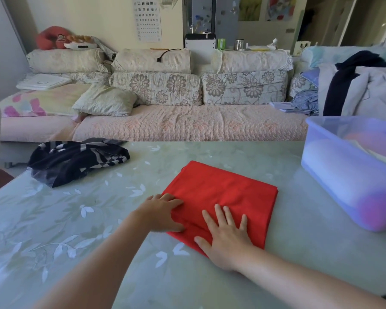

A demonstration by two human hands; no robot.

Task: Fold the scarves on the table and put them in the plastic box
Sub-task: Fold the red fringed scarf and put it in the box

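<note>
A red scarf [223, 192] lies folded into a thick rectangle near the middle of the table. My left hand [163, 214] grips its near left edge, fingers curled around the fold. My right hand [226, 236] rests flat on the near part of the scarf, fingers spread. A dark blue and white patterned scarf [76, 159] lies crumpled at the far left of the table. The translucent plastic box [334, 172] stands at the right edge, with folded cloth dimly visible inside.
The table [76, 219] has a pale green leaf-patterned cover. Behind it runs a long sofa [165, 121] with cushions. Clothes are piled on a chair [354, 90] at the far right.
</note>
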